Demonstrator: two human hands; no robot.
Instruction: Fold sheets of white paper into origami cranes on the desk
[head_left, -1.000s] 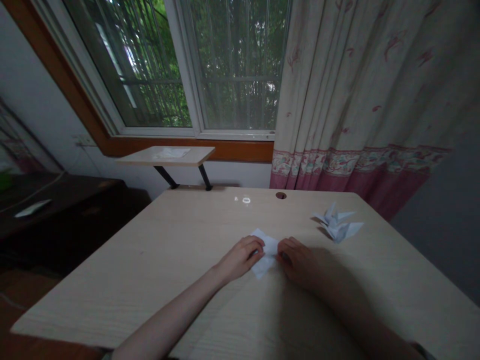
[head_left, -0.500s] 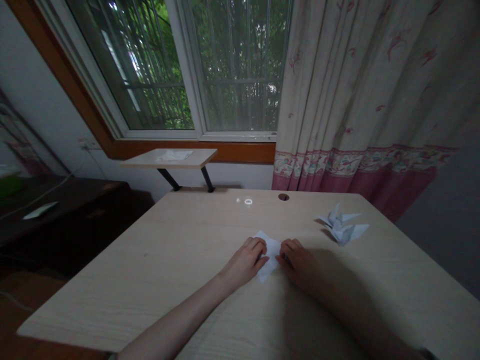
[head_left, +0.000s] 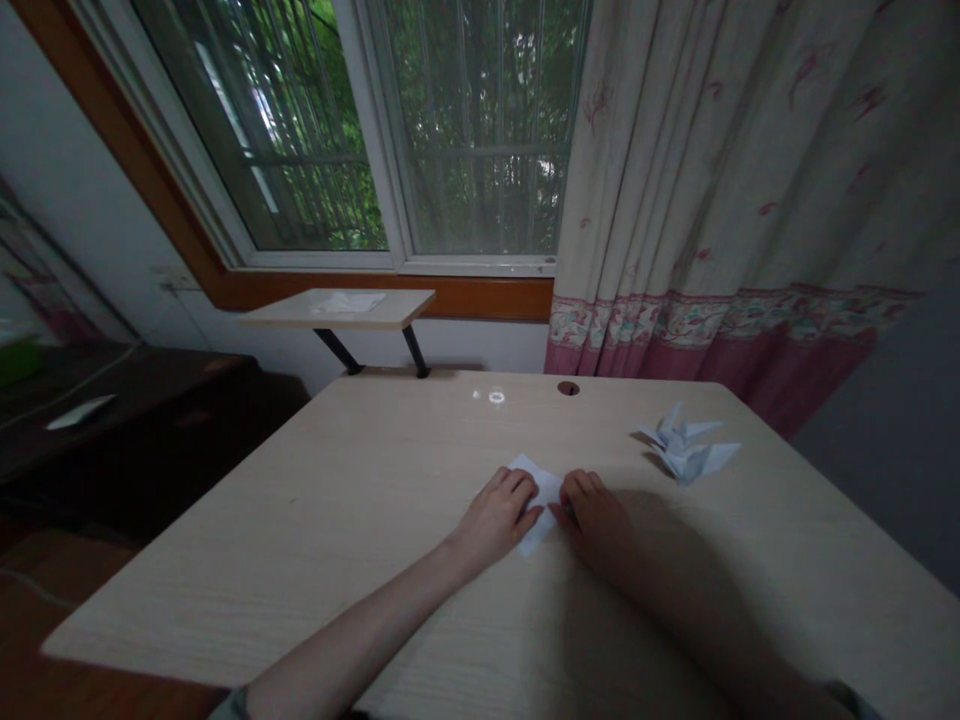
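A small folded white paper [head_left: 541,490] lies flat on the light wooden desk [head_left: 360,520] near its middle. My left hand [head_left: 501,515] rests on the paper's left edge, fingers curled down and pressed onto it. My right hand [head_left: 592,512] presses on the paper's right edge, fingers bent and close together. Both thumbs meet near the paper's lower part, which the hands partly hide. Two finished white paper cranes [head_left: 686,450] sit on the desk to the right, apart from my hands.
A cable hole [head_left: 568,388] is in the desk's far edge. A small shelf [head_left: 341,308] on black brackets sticks out below the window [head_left: 360,130]. A patterned curtain [head_left: 720,180] hangs at the right. A dark cabinet [head_left: 112,410] stands at the left.
The hands have closed in slightly over the paper, hiding more of its lower part. The view has shifted a little; the cranes have not moved.
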